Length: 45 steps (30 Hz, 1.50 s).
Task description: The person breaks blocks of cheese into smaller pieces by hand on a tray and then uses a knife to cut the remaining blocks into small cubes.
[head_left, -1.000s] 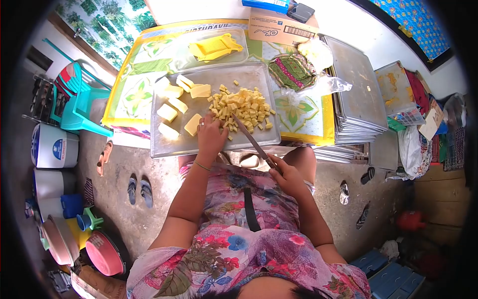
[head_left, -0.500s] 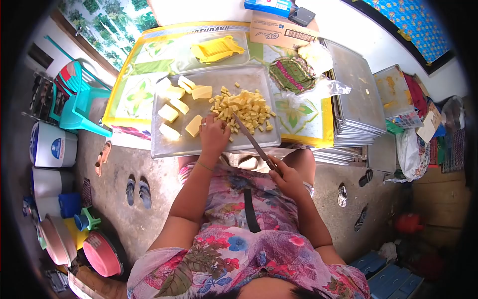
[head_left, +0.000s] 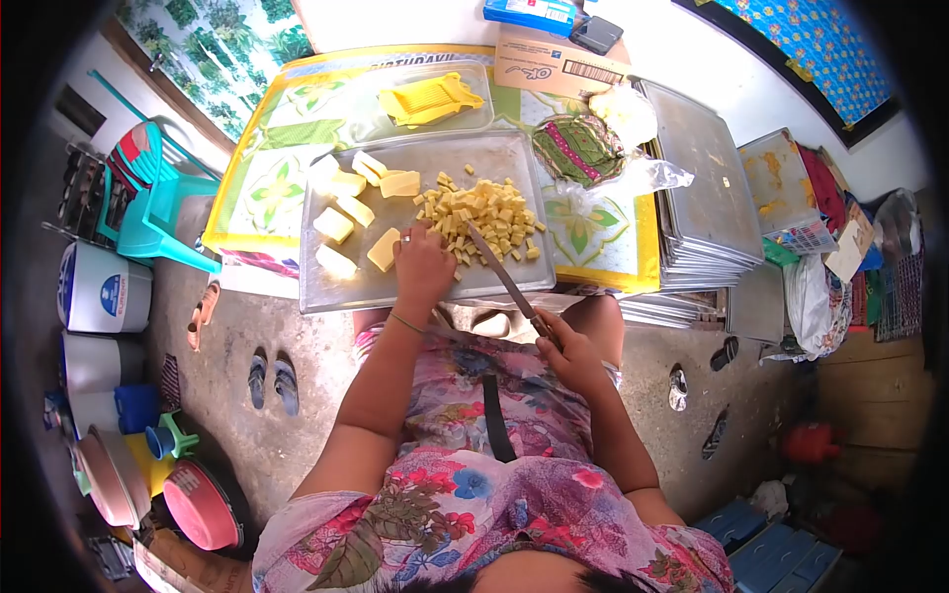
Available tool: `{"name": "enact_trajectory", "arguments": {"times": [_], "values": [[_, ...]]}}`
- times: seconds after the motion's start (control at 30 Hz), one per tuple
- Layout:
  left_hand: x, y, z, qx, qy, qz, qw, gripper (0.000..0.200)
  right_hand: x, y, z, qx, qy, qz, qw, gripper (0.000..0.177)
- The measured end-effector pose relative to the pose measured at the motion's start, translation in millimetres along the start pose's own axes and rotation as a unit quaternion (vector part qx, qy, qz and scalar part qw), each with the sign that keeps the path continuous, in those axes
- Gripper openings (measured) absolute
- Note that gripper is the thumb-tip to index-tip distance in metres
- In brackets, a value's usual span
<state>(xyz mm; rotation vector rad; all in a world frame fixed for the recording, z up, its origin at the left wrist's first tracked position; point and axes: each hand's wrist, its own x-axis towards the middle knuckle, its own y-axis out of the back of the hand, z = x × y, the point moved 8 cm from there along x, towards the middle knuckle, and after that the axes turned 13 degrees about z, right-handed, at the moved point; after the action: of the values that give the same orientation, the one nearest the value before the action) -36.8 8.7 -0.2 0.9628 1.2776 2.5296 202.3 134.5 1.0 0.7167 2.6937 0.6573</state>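
Note:
A metal baking tray (head_left: 425, 148) lies at the table's near edge. It bears a heap of small pale yellow cubes (head_left: 494, 210), perhaps cheese or butter. Larger pale yellow blocks (head_left: 334, 225) lie to the left. My left hand (head_left: 425, 269) rests over the tray beside the heap, fingers bent and drawn together. What lies under its fingertips is hidden. My right hand (head_left: 573, 351) is closed around the dark handle of a knife (head_left: 502, 274). The blade slants up and left, its tip at the heap's near edge, to the right of my left hand.
Behind the tray stands a clear plastic tray (head_left: 361, 124) with a yellow mesh cloth (head_left: 430, 99). A green patterned cloth (head_left: 578, 148) and a cardboard box (head_left: 559, 61) are at the back right. Stacked metal trays (head_left: 707, 188) stand right; a turquoise chair (head_left: 168, 212) is left.
My left hand's fingers have shifted slightly, now bent closer together. The knife and my right hand stay almost in place, and the cubes look much the same.

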Motion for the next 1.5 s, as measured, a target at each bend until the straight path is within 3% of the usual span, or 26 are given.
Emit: {"name": "enact_trajectory", "arguments": {"times": [0.13, 0.33, 0.43, 0.53, 0.73, 0.83, 1.03, 1.13, 1.23, 1.33, 1.5], "values": [[2.8, 2.8, -15.0, -0.100, 0.019, 0.042, 0.994, 0.013, -1.0, 0.8, -0.2, -0.004, 0.002, 0.002, 1.000, 0.049], [-8.4, 6.5, -45.0, -0.146, 0.128, -0.005, 0.981, 0.013, -2.1, -3.5, -3.9, -0.004, 0.014, 0.002, 1.000, 0.048], [-8.7, 12.2, -35.8, -0.153, 0.079, 0.005, 0.985, 0.015, -1.1, -6.5, -8.4, -0.007, 0.027, 0.003, 1.000, 0.047], [-8.0, 12.4, -35.5, -0.156, 0.093, 0.019, 0.983, 0.019, -0.2, -7.5, -8.7, -0.023, 0.031, 0.001, 0.999, 0.048], [-12.6, 20.3, -1.5, -0.042, -0.051, -0.061, 0.996, 0.017, -2.8, -6.0, 2.2, -0.013, 0.008, 0.002, 1.000, 0.050], [-18.1, 12.6, -3.7, -0.022, -0.063, -0.060, 0.996, 0.018, -3.8, -6.3, 3.8, -0.017, 0.014, 0.003, 1.000, 0.051], [-7.9, 38.1, -26.2, -0.144, 0.012, 0.129, 0.981, 0.018, -7.4, -11.4, -10.2, -0.046, 0.028, -0.019, 0.998, 0.051], [-9.5, 43.3, -53.8, -0.270, 0.213, 0.079, 0.936, 0.018, -8.3, -27.0, -10.1, -0.056, 0.048, -0.050, 0.996, 0.050], [-15.8, 59.0, -52.4, -0.262, 0.187, 0.093, 0.942, 0.020, -9.0, -44.4, -23.2, -0.111, 0.074, -0.113, 0.985, 0.049], [-30.9, 54.5, -60.2, -0.209, 0.176, 0.050, 0.961, 0.022, -4.1, -52.8, -27.2, -0.136, 0.076, -0.123, 0.980, 0.048], [-44.5, 51.5, -58.7, -0.195, 0.128, 0.056, 0.971, 0.023, 6.7, -40.7, -28.0, -0.157, 0.079, -0.040, 0.984, 0.050]]}}
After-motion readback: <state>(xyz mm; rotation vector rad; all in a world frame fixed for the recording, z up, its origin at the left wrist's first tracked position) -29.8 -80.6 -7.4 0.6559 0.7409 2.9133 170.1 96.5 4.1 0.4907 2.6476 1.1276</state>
